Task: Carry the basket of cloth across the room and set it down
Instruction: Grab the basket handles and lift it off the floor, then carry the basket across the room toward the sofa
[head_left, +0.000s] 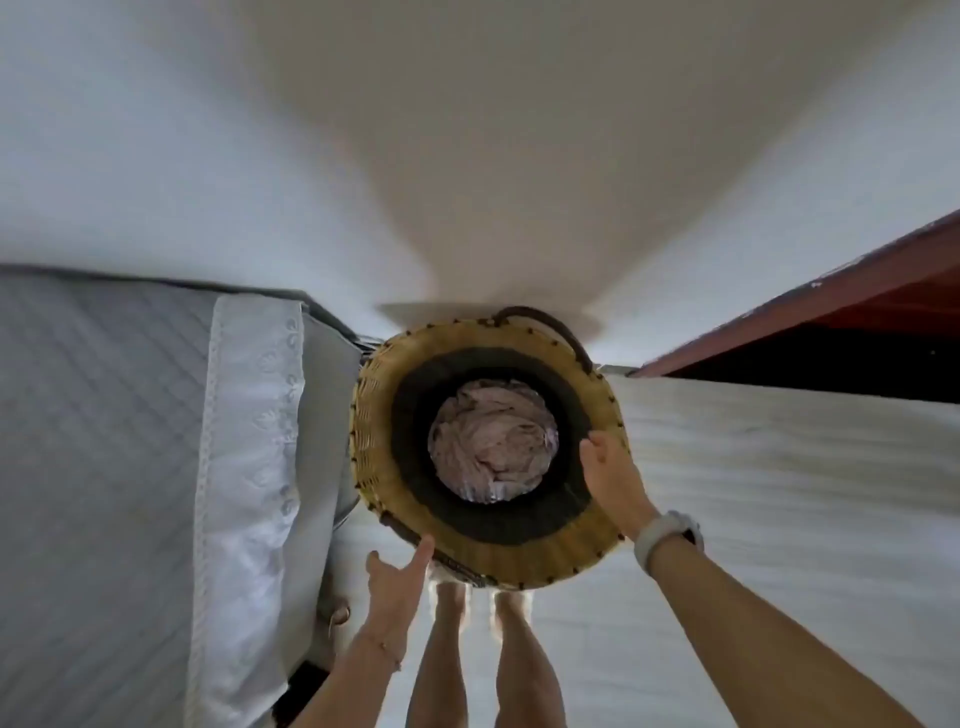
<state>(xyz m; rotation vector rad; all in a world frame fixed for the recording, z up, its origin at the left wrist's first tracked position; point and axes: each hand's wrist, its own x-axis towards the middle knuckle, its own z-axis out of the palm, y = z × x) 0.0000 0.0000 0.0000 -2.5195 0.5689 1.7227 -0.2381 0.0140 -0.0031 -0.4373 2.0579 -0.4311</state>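
I look straight down into a round woven basket (374, 415) with a tan rim, a dark inner band and dark handles. Crumpled pale pink cloth (493, 447) fills its bottom. My right hand (613, 478) grips the right side of the rim, thumb inside. My left hand (397, 577) holds the lower left edge near a handle, one finger stretched along the rim and the others hidden underneath. The basket hangs above my bare feet (483, 603), close to a white wall.
A bed (104, 415) with a grey quilted cover and a white lace-edged sheet (249, 441) runs along the left, nearly touching the basket. A red-brown wooden piece of furniture (831, 322) stands at the right. Pale floor (779, 493) spreads between them.
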